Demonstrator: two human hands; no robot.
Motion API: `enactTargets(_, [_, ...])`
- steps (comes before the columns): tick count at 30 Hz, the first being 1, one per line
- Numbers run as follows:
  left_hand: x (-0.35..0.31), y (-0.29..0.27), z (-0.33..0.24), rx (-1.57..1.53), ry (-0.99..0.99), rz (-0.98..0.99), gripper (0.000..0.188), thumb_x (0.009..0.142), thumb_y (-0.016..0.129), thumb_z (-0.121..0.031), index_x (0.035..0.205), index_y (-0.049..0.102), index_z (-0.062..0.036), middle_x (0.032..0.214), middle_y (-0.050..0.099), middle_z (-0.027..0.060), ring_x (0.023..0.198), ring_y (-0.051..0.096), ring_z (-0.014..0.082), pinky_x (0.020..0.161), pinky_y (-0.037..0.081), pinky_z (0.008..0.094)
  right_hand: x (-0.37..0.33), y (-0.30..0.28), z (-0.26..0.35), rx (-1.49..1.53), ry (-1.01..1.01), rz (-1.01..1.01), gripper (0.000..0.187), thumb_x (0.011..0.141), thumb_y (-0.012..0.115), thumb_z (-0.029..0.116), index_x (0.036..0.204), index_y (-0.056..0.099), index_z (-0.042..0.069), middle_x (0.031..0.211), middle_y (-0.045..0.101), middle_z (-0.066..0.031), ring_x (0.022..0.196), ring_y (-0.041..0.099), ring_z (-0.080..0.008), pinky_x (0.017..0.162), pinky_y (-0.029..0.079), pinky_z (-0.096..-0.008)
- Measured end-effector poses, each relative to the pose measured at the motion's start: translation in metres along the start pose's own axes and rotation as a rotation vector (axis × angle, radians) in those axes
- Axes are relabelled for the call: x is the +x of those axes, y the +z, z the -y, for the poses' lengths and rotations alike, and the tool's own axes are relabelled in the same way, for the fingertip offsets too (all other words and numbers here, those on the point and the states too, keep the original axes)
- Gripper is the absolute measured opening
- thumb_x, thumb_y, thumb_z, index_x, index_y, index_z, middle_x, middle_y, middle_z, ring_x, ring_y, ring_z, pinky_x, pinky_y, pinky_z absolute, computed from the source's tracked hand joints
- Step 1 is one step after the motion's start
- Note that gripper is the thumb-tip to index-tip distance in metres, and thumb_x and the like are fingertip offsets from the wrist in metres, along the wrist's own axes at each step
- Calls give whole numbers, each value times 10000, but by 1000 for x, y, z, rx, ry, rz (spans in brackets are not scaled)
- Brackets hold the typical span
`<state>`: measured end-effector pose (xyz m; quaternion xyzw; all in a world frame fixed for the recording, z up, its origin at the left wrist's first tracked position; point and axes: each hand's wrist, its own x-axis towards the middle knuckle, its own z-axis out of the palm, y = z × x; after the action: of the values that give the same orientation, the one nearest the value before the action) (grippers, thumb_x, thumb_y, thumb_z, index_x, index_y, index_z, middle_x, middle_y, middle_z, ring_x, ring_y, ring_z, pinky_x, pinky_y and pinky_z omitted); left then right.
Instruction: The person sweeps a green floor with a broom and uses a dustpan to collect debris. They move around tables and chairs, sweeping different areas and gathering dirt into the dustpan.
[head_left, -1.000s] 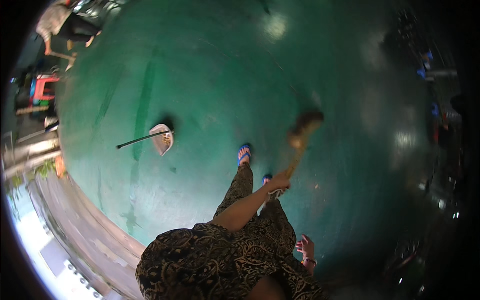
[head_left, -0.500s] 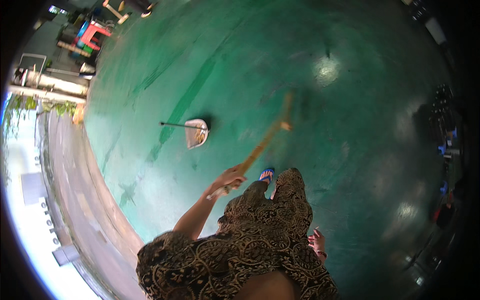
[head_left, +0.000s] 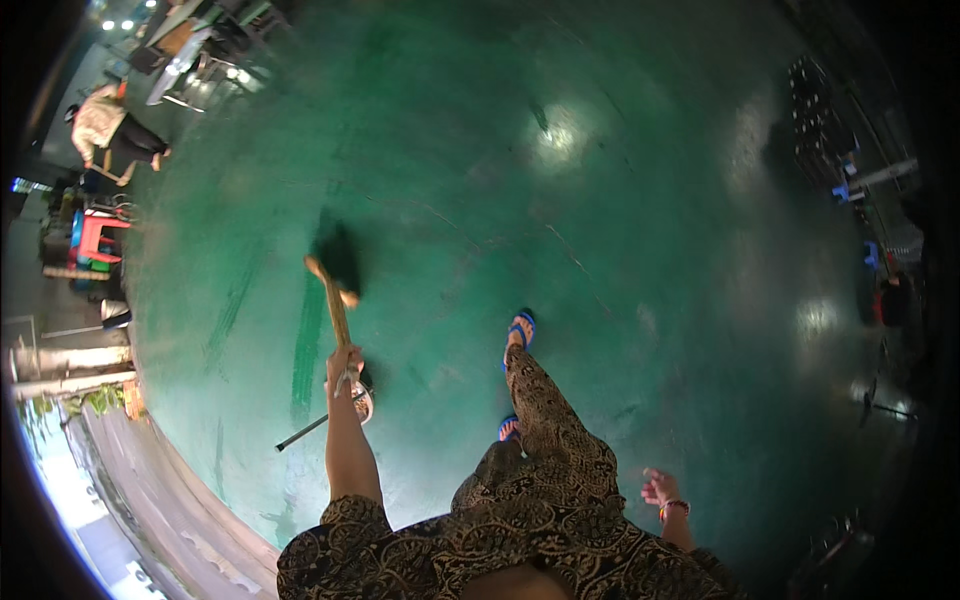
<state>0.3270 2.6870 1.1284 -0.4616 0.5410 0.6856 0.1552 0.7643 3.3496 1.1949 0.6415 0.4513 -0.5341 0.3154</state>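
My left hand is closed around the handle of a long straw-coloured broom, which points away over the green floor. A pale strip or cord hangs at the grip. The broom's far end looks foreshortened, with a short stub to its right. Partly hidden behind my left wrist, a whitish dustpan with small debris in it rests on the floor; its dark long handle sticks out to the left. Low on the right, my right hand hangs free beside my patterned clothes, fingers loosely apart, bracelets at the wrist.
Another person bends over a stick-like tool at the far left. Below them stand a red plastic stool and other clutter. A paved strip borders the floor at left. Dark stacked crates line the far right.
My left hand has swung the broom leftward, its far end now left of the dustpan. The dustpan appears nearer my body. My feet have stepped, and the view has turned to show the other person.
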Motion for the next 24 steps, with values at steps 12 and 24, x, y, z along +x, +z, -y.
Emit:
enactTargets(12, [-13,329,129,1707,356,317,830,701,582,-113,1394,126,-104,946,584,256,899,598,368,752,484,453,-49,36,65,138,-105,-144,376,868,460,139,1242,498,117,818,630,-112,666,632,-218,586,524,-357])
enactTargets(24, [-124,522,85,809,-783,1137,238,754,621,-68,857,407,-69,566,435,-7,410,397,76,352,320,235,-34,166,-11,492,26,-112,385,834,465,82,1217,497,86,738,632,-122,562,629,-213,459,508,-315])
